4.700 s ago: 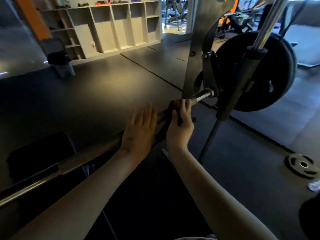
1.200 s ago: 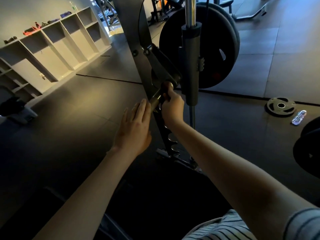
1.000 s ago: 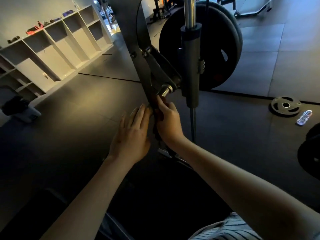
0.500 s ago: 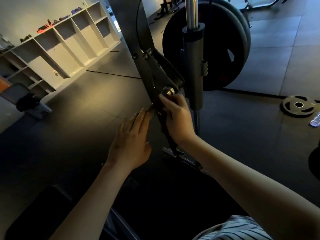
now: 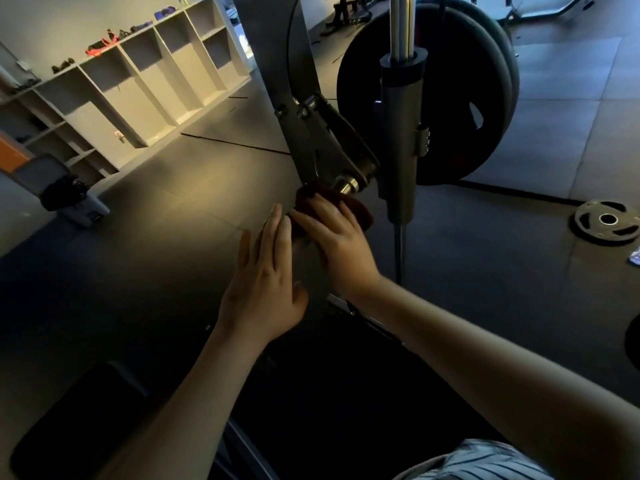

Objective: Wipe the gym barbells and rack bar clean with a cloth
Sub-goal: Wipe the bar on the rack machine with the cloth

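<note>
The barbell's chrome end point(image 5: 346, 184) sits in the hook of the grey rack upright point(image 5: 287, 81). A dark red cloth point(image 5: 356, 206) is wrapped over the bar just below that chrome collar. My right hand point(image 5: 334, 244) lies over the cloth, its fingers curled round cloth and bar. My left hand point(image 5: 266, 282) rests flat beside it, fingers straight, on the bar lower down. The bar under both hands is hidden.
A vertical chrome guide rod point(image 5: 400, 26) with a grey sleeve point(image 5: 401, 133) stands right of the hands, and black weight plates point(image 5: 464, 109) hang behind it. A small plate point(image 5: 604, 221) and a bottle point(image 5: 635, 254) lie on the floor at right. Grey shelves point(image 5: 138, 81) stand far left, and a black bench pad point(image 5: 79, 420) is below.
My right hand has slid the cloth up and down the bar near the collar; it now sits slightly below the collar with the cloth showing. My left hand has stayed flat on the bar.
</note>
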